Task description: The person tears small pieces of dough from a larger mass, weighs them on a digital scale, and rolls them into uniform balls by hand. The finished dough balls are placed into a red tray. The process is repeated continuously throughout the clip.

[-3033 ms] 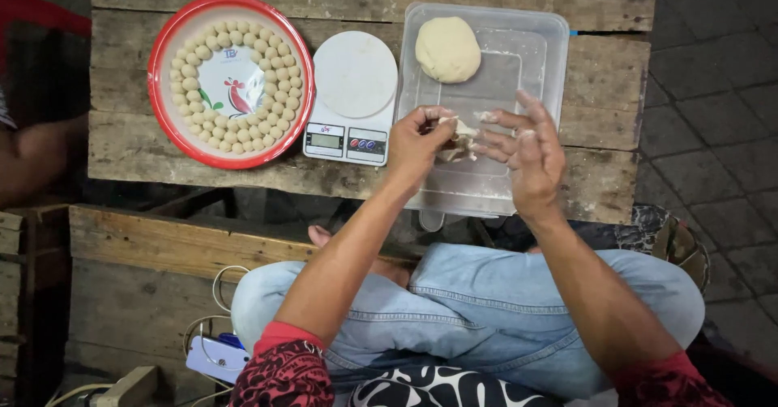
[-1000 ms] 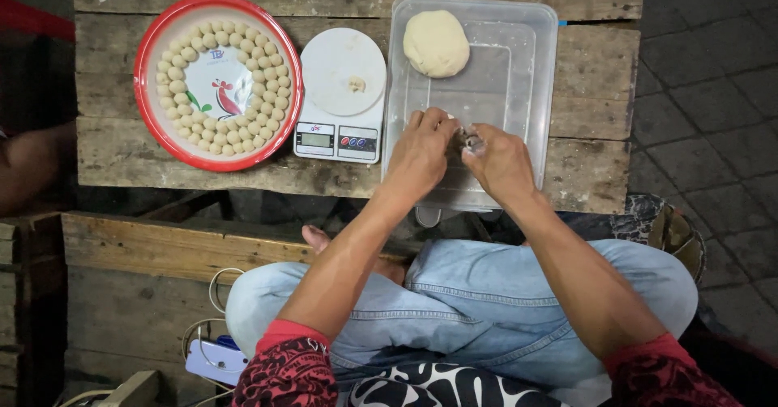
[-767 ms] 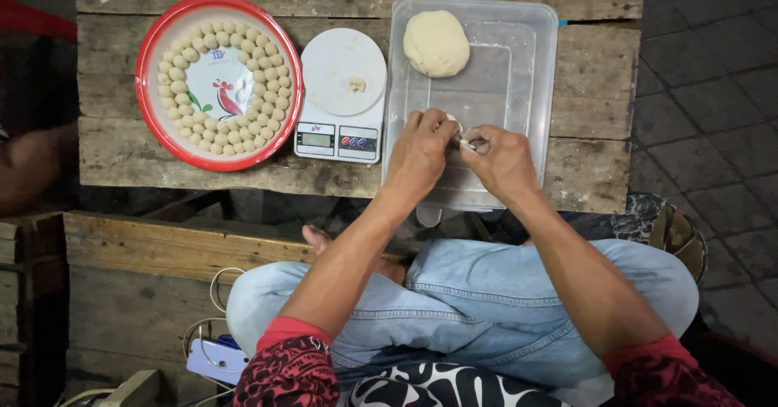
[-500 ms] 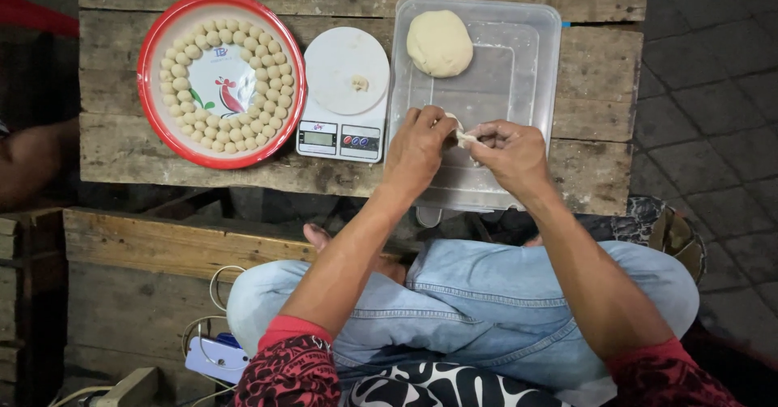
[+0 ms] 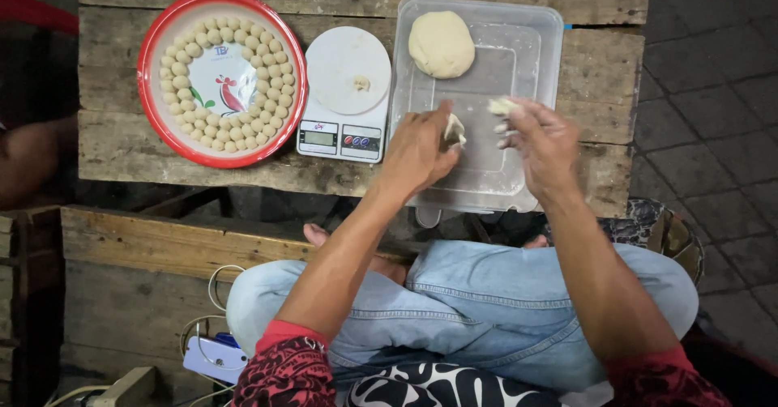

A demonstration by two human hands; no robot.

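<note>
My left hand [image 5: 420,149] pinches a small piece of pale dough [image 5: 454,127] over a clear plastic tub [image 5: 535,51]. My right hand [image 5: 541,141] holds another small dough bit [image 5: 501,106] at its fingertips, a little apart from the left. A large round dough lump [image 5: 441,44] lies in the tub's far end. A white kitchen scale [image 5: 347,93] stands left of the tub with a tiny dough crumb [image 5: 361,83] on its platform. Further left, a red-rimmed round tray [image 5: 154,107] carries several small dough balls [image 5: 243,132] arranged in rings.
Everything rests on a rough wooden plank table [image 5: 113,140]. My crossed legs in blue jeans [image 5: 486,310] are below it. A white device with cables [image 5: 212,357] lies by my left knee. Another person's arm [image 5: 32,152] shows at the left edge. Paving stones [image 5: 713,91] lie on the right.
My hands, pressed together over the tub's near part, have pulled apart, splitting the dough into a piece in each. A crumb now lies on the scale.
</note>
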